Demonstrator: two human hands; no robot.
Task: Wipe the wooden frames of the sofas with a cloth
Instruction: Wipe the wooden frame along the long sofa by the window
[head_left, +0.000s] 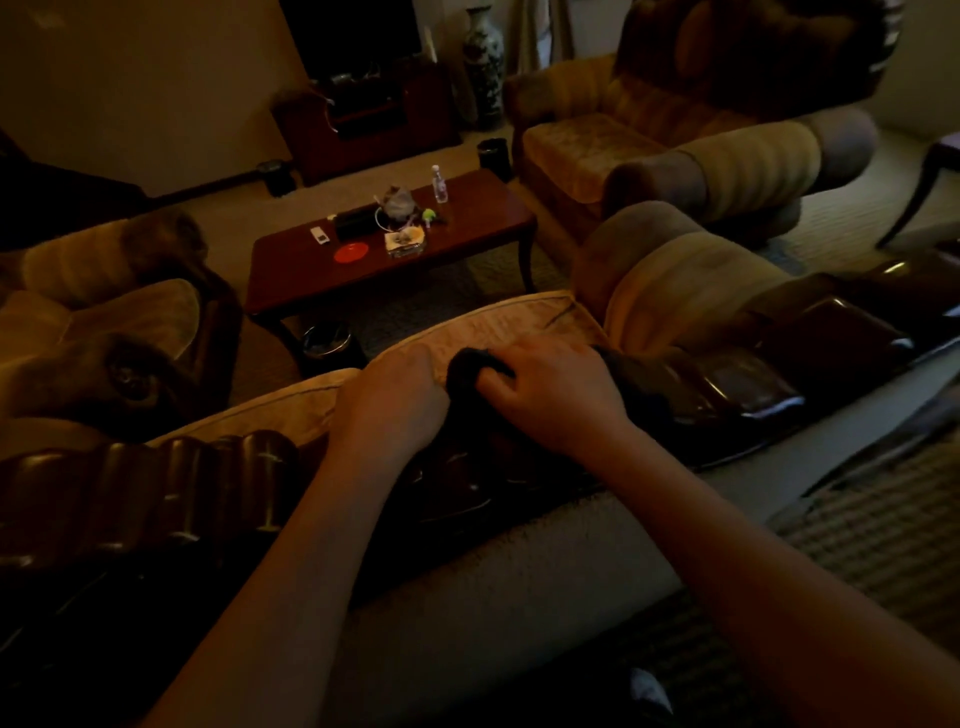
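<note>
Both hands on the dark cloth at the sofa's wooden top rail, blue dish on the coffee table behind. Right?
One error: the dish is red, not blue, as the head view shows. The rest holds: left hand and right hand both hold the dark cloth at the wooden top rail, coffee table behind.

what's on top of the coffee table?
On the coffee table: a clear bottle, a red dish, a dark box, a small white remote-like item, a glass tray. Whatever lies behind the central clutter is hidden.
</note>
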